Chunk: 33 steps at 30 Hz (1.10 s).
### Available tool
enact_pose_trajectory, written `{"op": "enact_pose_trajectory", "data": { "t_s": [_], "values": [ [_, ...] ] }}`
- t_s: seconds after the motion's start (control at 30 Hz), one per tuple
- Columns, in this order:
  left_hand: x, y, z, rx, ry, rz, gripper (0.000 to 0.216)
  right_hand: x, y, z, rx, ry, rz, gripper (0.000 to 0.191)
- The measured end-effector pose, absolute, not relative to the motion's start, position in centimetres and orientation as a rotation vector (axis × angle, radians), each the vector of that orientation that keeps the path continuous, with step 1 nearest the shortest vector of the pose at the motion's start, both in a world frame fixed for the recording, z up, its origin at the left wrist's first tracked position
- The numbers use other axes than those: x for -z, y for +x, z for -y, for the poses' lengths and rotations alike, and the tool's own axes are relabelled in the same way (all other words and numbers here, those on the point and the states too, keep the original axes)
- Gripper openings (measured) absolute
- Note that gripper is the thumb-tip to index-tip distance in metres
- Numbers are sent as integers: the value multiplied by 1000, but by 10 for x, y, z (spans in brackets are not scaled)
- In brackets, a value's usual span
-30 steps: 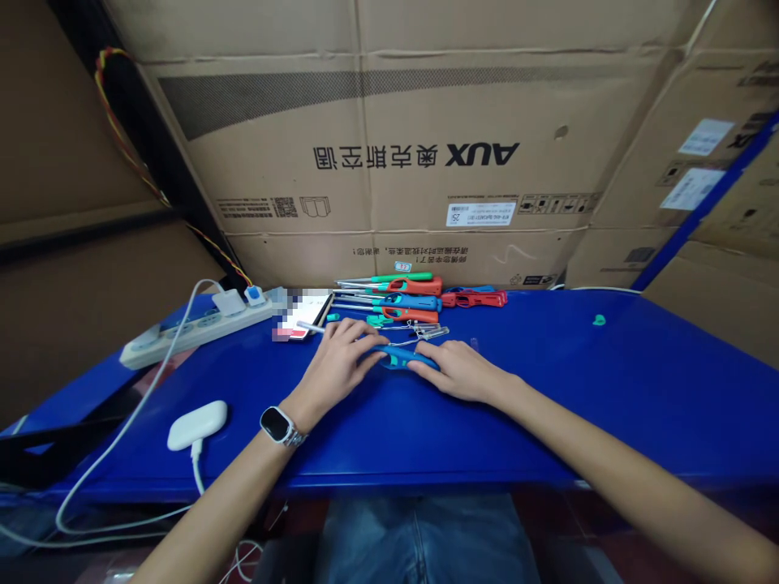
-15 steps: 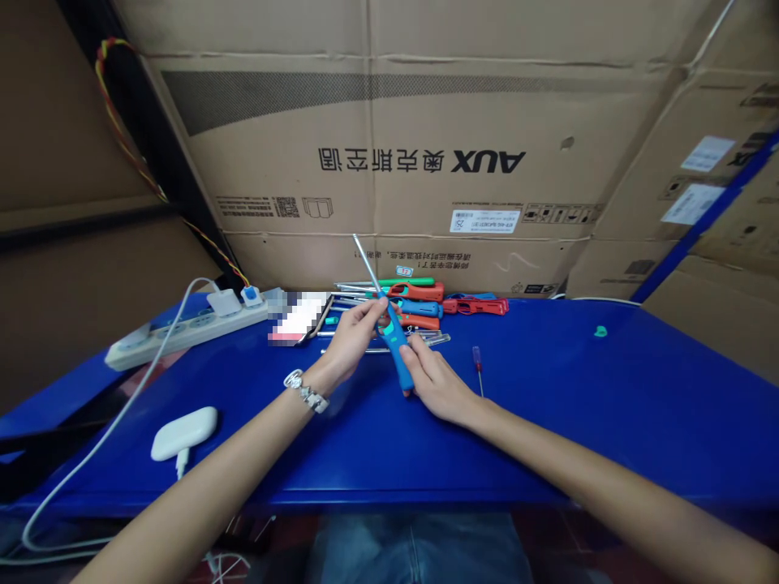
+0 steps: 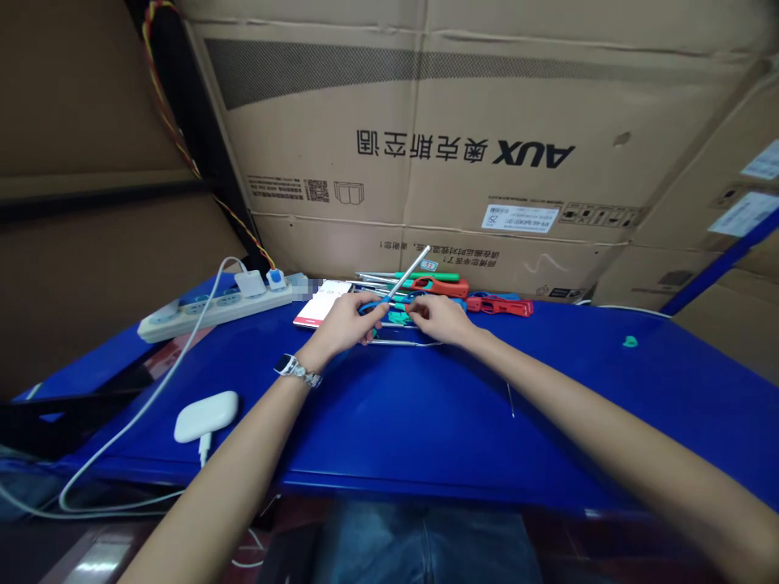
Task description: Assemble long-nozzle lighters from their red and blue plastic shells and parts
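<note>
My left hand [image 3: 350, 320] is closed around a blue long-nosed lighter [image 3: 372, 307], whose metal tube [image 3: 411, 272] slants up and to the right. Most of the lighter's handle is hidden by the fingers. Beside it, my right hand [image 3: 444, 319] reaches low over the pile with fingertips pinched together. What they grip, if anything, is hidden. Small green pieces [image 3: 400, 317] lie between the two hands. Just behind them are a red lighter [image 3: 447, 287], a green-handled lighter [image 3: 441, 276] and several metal tubes.
Red lighter shells [image 3: 502, 306] lie right of the pile. A phone [image 3: 322, 304] and a power strip [image 3: 222, 312] are at the left, a white earbud case [image 3: 207, 416] nearer. A screwdriver shaft [image 3: 510, 399] shows past my right forearm. A cardboard wall [image 3: 462, 105] closes the back.
The left hand has taken the blue lighter over and tilted its tube to the right. My right hand has let go of its handle and moved forward to the pile. The view has shifted.
</note>
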State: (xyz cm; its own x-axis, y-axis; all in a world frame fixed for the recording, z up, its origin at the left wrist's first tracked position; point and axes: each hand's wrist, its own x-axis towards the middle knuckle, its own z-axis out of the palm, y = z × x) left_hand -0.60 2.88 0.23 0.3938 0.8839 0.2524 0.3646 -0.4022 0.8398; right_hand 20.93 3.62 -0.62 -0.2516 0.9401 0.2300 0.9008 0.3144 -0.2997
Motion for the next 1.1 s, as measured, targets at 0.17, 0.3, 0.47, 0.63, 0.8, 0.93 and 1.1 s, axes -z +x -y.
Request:
{"op": "enact_pose_trajectory", "data": {
  "t_s": [0.17, 0.3, 0.47, 0.63, 0.8, 0.93, 1.1],
  "values": [
    [3, -13, -36, -938, 2100, -1177, 27, 1, 191, -53, -126, -1724, 2288, 21],
    [4, -16, -37, -891, 2148, -1228, 28, 5, 179, -67, -176, -1754, 2284, 17],
    [5, -14, -35, -879, 2194, -1208, 29, 6, 183, -69, -229, -1677, 2202, 15],
    [8, -5, -30, -875, 2310, -1078, 36, 8, 213, -38, -632, -1456, 1818, 16],
    [7, 7, -16, -735, 2434, -1012, 38, 15, 253, 2, -1186, -1049, 1138, 41],
    [6, 9, -11, -625, 2497, -940, 39, 15, 265, 17, -1282, -919, 851, 40],
    [7, 4, -12, -580, 2563, -950, 39, 11, 260, 21, -1221, -909, 830, 34]
  ]
}}
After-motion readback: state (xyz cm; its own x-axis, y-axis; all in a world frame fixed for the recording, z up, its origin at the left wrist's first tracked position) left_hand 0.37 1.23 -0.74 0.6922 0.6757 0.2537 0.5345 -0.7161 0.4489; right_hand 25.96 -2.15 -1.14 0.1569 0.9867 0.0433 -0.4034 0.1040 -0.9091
